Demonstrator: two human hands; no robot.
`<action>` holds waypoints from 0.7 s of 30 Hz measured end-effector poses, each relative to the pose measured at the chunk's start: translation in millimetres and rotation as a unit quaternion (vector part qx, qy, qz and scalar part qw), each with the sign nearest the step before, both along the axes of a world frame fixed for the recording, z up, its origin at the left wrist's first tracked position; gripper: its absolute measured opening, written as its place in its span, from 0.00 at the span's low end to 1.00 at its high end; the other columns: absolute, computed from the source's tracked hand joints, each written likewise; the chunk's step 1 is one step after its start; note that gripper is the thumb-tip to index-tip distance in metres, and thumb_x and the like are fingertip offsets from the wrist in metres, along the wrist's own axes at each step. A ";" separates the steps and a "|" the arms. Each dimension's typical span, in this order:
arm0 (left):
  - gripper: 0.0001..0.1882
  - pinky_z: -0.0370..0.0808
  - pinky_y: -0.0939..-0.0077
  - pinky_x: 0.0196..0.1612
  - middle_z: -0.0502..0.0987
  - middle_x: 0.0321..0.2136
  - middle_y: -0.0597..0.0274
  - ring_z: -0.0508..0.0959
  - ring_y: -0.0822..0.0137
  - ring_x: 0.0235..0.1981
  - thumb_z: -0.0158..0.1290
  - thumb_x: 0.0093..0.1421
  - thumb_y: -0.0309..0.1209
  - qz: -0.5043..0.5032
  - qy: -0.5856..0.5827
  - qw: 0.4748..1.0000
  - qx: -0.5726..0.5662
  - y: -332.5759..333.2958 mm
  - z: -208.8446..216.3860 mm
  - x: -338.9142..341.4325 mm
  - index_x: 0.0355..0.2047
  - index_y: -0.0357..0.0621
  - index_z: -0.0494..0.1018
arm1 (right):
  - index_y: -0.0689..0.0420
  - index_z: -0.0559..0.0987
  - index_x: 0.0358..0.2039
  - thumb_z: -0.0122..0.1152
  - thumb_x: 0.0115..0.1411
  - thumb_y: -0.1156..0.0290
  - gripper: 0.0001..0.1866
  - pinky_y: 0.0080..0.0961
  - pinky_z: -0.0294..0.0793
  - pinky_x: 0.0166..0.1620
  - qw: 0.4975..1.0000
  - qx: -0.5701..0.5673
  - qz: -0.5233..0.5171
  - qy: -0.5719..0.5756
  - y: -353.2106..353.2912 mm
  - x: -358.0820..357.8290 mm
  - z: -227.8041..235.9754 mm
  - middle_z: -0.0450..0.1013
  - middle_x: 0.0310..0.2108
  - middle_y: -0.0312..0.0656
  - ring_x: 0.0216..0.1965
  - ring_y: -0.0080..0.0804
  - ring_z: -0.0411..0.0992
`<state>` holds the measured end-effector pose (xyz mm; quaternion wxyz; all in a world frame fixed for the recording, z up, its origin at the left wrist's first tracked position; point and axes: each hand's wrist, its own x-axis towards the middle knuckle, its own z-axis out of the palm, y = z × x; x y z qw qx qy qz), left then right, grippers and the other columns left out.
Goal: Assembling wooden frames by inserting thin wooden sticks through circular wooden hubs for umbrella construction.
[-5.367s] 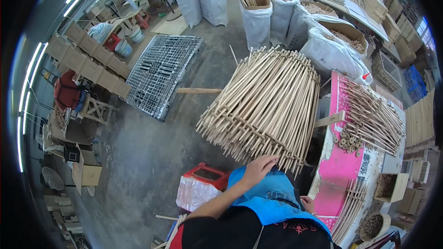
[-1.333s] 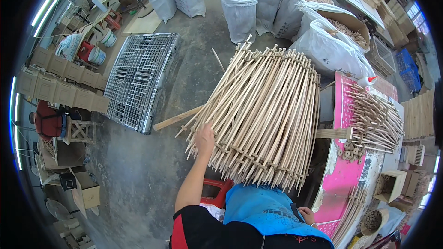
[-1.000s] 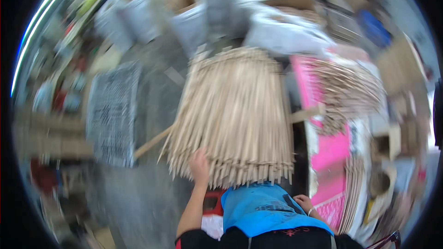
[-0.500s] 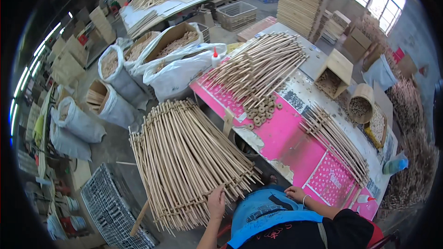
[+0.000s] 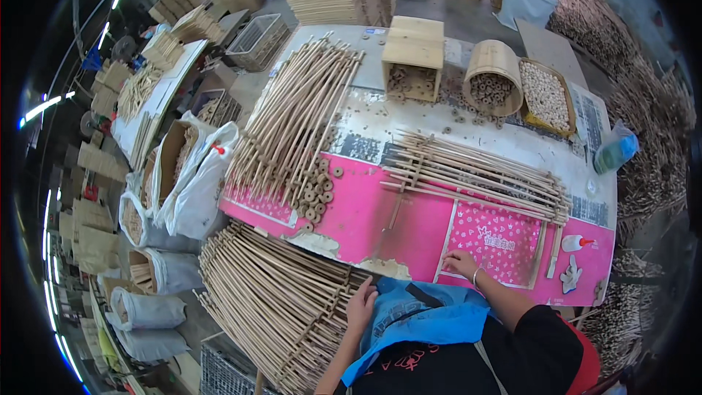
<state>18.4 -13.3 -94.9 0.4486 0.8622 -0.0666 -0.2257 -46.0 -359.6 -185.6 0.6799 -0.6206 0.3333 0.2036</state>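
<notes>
My left hand (image 5: 360, 306) is beside the blue apron (image 5: 420, 322), at the near end of a large pile of thin wooden sticks (image 5: 267, 300); its fingers look loosely extended, with nothing visible in them. My right hand (image 5: 461, 263), a white bracelet at its wrist, hovers over the near edge of the pink tabletop (image 5: 351, 238). Its fingers are slightly bent and apart, holding nothing I can see. Ahead of it lies a row of sticks (image 5: 475, 175) joined by small wooden crosspieces. Another heap of sticks (image 5: 300, 102) lies farther left, next to loose wooden rings (image 5: 316, 194).
A square wooden box (image 5: 413, 36) and a round wooden tub (image 5: 491, 66) lie tipped, holding rings. Beside them sits a tray of pale small pieces (image 5: 547, 95). A red-capped glue bottle (image 5: 574, 243) and a crumpled cloth (image 5: 571, 274) are at right. White sacks (image 5: 194, 197) stand left.
My view has turned to the right, so the tabletop now sits in the middle. Both hands stay near the apron, the right one a little farther over the table.
</notes>
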 end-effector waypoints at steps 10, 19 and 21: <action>0.29 0.68 0.63 0.52 0.73 0.50 0.59 0.72 0.59 0.51 0.53 0.54 0.25 -0.392 -0.285 0.870 0.090 -193.5 36.1 132.4 0.59 0.49 0.66 | 0.60 0.77 0.43 0.51 0.66 0.68 0.11 0.16 0.71 0.26 0.977 0.000 -0.212 0.004 -38.3 -47.9 -15.1 0.76 0.28 0.37 0.25 0.21 0.73; 0.23 0.66 0.64 0.57 0.71 0.50 0.58 0.72 0.59 0.52 0.47 0.57 0.24 -0.437 -0.367 0.815 0.101 -310.8 -5.1 175.4 0.55 0.48 0.68 | 0.61 0.76 0.45 0.50 0.67 0.68 0.12 0.17 0.72 0.28 0.975 0.048 -0.216 0.013 -44.2 -47.1 -9.0 0.77 0.29 0.39 0.26 0.22 0.74; 0.22 0.67 0.63 0.54 0.72 0.47 0.60 0.72 0.60 0.50 0.47 0.56 0.24 -0.434 -0.381 0.810 0.102 -318.6 -12.4 182.2 0.52 0.48 0.68 | 0.61 0.76 0.44 0.50 0.67 0.68 0.12 0.17 0.73 0.27 0.972 0.070 -0.226 0.005 -47.6 -43.7 -4.6 0.77 0.28 0.39 0.24 0.22 0.74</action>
